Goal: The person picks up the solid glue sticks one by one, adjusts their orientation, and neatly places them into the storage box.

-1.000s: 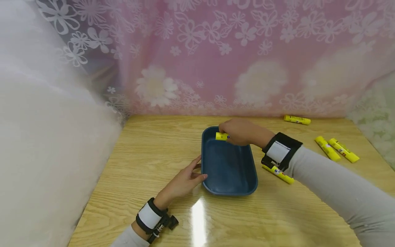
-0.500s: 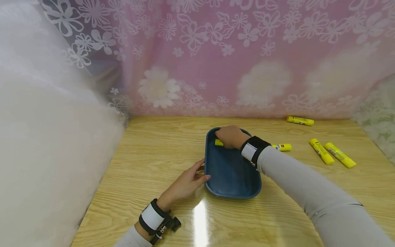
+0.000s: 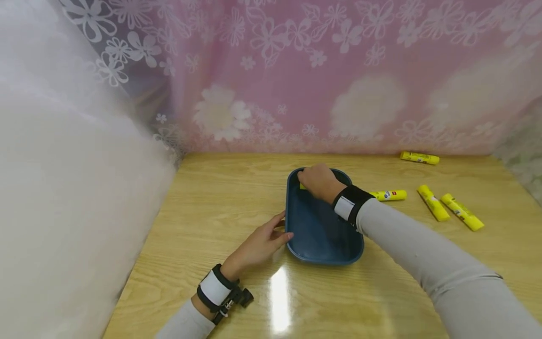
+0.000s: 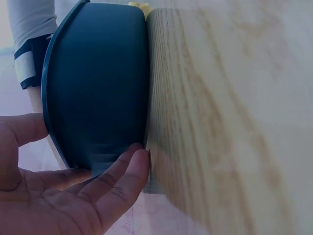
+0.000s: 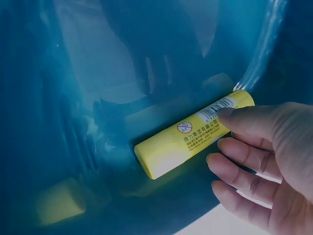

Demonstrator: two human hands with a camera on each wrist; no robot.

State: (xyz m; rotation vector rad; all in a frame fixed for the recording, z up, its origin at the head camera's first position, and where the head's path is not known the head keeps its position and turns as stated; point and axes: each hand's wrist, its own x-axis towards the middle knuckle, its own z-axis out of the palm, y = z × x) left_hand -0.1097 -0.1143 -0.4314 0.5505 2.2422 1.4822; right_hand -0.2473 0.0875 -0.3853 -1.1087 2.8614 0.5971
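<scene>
A dark blue tray (image 3: pixel 319 235) stands on the wooden table with its long side toward me. My left hand (image 3: pixel 258 242) grips its left side, thumb over the rim and fingers against the outer wall. In the left wrist view, the fingers (image 4: pixel 120 183) touch the tray's outside near the table. My right hand (image 3: pixel 319 181) is inside the tray's far end. It pinches a yellow glue stick (image 5: pixel 193 134) near one end between thumb and fingers, low over the tray floor. In the head view, the hand hides most of that stick.
Right of the tray, a glue stick (image 3: pixel 389 195) lies partly behind the right wrist. Two more, one a glue stick (image 3: pixel 433 202) and beside it another glue stick (image 3: pixel 461 212), lie farther right. A glue stick (image 3: pixel 419 157) is by the pink floral curtain (image 3: pixel 296 84).
My right hand has lowered the glue stick from above the far rim into the tray, and the forearm now crosses the tray's right side. The left hand has kept its hold.
</scene>
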